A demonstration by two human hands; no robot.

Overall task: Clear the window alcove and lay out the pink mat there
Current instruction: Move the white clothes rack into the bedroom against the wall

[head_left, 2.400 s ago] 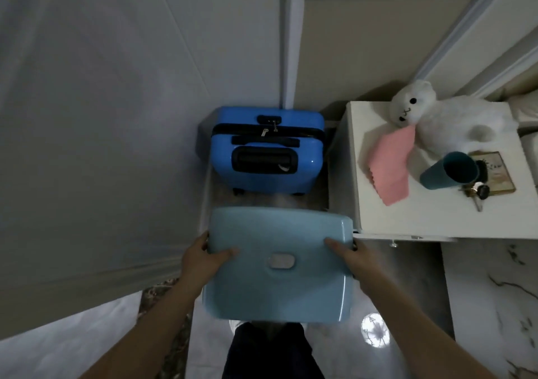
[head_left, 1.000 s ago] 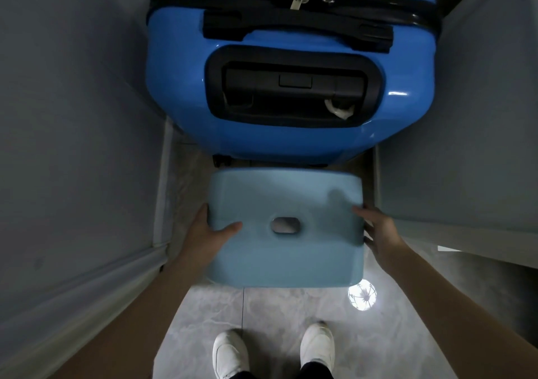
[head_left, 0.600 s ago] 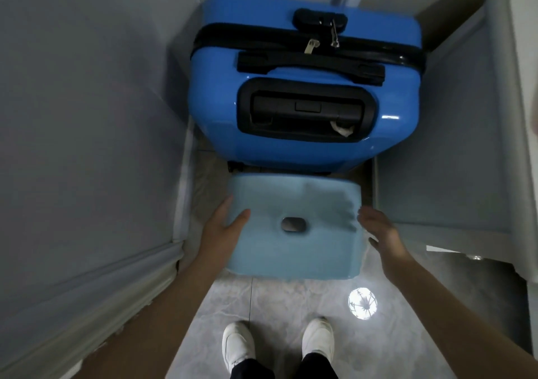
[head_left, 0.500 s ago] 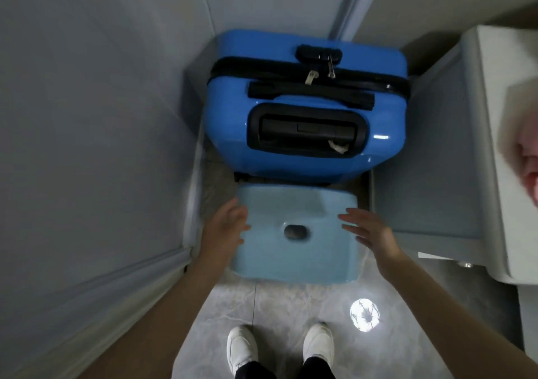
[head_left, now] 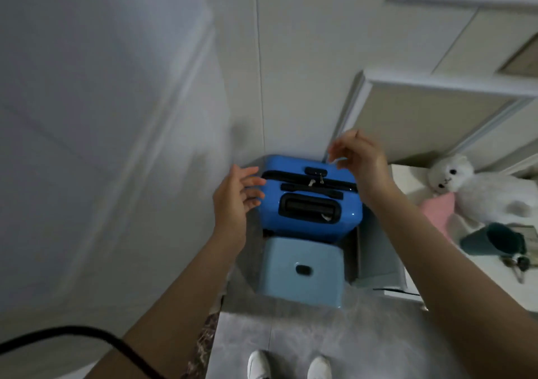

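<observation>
A light blue plastic stool (head_left: 302,271) stands on the grey floor in a narrow gap, right in front of an upright bright blue suitcase (head_left: 311,201). My left hand (head_left: 235,195) hangs in the air at the suitcase's left side, fingers spread and empty. My right hand (head_left: 361,160) is raised above the suitcase's right rear corner, fingers loosely apart, holding nothing. A folded pink mat (head_left: 439,212) lies on the white cabinet top (head_left: 477,276) at the right, partly under a white plush toy (head_left: 489,189).
A teal cup (head_left: 495,242) lies tipped on the cabinet beside keys (head_left: 521,265) and a framed card. A pale wall or curtain closes the left side. A black cable (head_left: 87,338) crosses the lower left. My white shoes (head_left: 288,367) stand on the tiles.
I set the stool down against the suitcase and let go of it. Both hands lifted away and rose to the suitcase's top; the view pulled back and up.
</observation>
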